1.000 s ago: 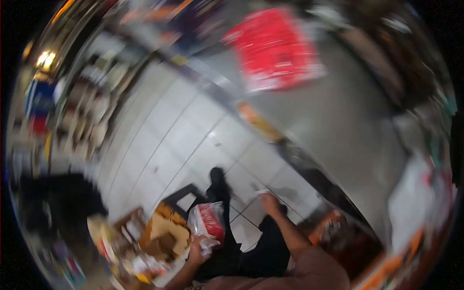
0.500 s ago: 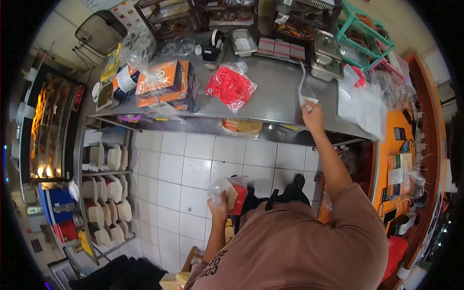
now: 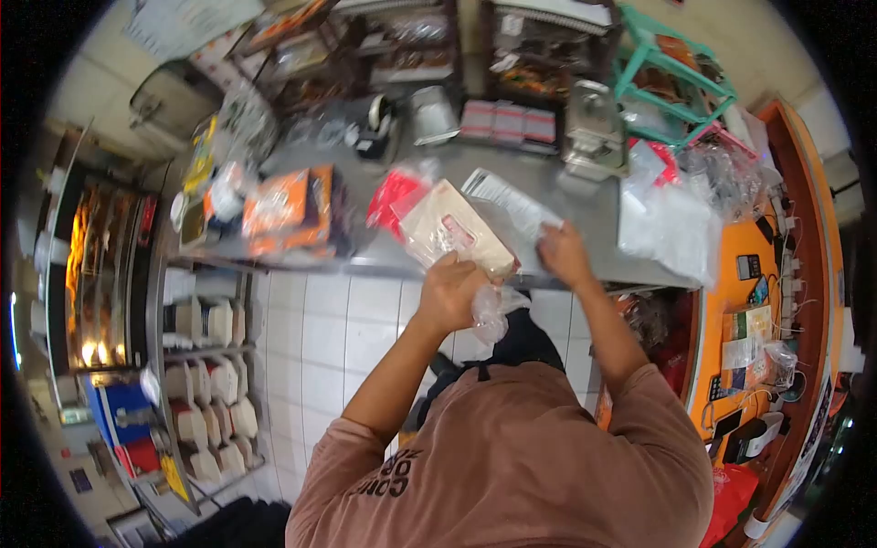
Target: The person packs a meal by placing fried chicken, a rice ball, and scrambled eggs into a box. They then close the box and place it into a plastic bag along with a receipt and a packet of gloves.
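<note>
My left hand (image 3: pixel 452 294) is closed round a cardboard food box (image 3: pixel 454 224) wrapped in a clear plastic bag. Its pale top with a red print is tilted over the front edge of the steel table (image 3: pixel 402 260), and the bag's gathered end hangs below my fingers. My right hand (image 3: pixel 566 253) pinches the lower end of a printed paper slip (image 3: pixel 507 203), long and white, which stretches beside the box. Partly hidden behind the box is a red plastic packet (image 3: pixel 388 203).
Orange boxes (image 3: pixel 285 212) stand on the table's left. Metal containers (image 3: pixel 594 123) and plastic bags (image 3: pixel 667 219) sit on its right. Open food boxes (image 3: pixel 210 411) fill the left rack, close to a lit glass cabinet (image 3: pixel 100 274). A phone (image 3: pixel 728 423) lies on the orange counter (image 3: pixel 708 365).
My left hand has raised the bagged box from beside my legs to the table's edge. My right hand has drawn the paper slip leftward and nearer, beside the box.
</note>
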A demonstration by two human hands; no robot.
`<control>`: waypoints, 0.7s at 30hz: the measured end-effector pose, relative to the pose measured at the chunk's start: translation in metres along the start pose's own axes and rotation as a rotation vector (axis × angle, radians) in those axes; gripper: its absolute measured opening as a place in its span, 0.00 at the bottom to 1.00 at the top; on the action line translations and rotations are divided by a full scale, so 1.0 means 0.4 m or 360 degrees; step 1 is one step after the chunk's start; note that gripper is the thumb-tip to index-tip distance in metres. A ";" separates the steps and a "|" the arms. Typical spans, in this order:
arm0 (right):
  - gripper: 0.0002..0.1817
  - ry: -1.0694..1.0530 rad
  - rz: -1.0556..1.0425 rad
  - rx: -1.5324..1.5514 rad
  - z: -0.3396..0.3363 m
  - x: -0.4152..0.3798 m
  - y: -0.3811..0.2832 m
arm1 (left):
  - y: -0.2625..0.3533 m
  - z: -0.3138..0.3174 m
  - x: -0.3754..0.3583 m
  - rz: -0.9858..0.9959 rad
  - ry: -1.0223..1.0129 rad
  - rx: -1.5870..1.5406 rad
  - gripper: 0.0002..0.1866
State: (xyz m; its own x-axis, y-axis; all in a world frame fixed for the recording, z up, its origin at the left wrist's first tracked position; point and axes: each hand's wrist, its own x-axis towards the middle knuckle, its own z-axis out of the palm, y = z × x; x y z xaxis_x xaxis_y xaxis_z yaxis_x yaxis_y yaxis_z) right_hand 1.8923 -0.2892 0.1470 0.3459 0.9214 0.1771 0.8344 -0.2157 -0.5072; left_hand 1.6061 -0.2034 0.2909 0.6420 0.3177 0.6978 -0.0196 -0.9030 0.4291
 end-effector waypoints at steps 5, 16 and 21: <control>0.14 0.0087 0.0070 0.0233 -0.127 -0.023 0.009 | -0.146 0.264 0.032 -0.0205 -0.0321 -0.0169 0.12; 0.28 0.0234 -0.0300 0.0527 -0.100 0.288 -0.099 | -0.183 0.318 0.064 -0.1683 0.0205 -0.0158 0.10; 0.29 -0.0334 -0.0091 0.0490 0.000 0.300 -0.071 | -0.245 0.295 0.100 -0.1785 0.0180 0.0171 0.13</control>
State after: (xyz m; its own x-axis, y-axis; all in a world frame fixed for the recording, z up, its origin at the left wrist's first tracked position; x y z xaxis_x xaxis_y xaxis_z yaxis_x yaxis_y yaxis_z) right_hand 1.9102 -0.1726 0.1825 0.1807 0.9822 0.0518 0.6708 -0.0845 -0.7368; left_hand 1.7240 -0.1363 0.2089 0.1823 0.9832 0.0002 0.5932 -0.1101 0.7975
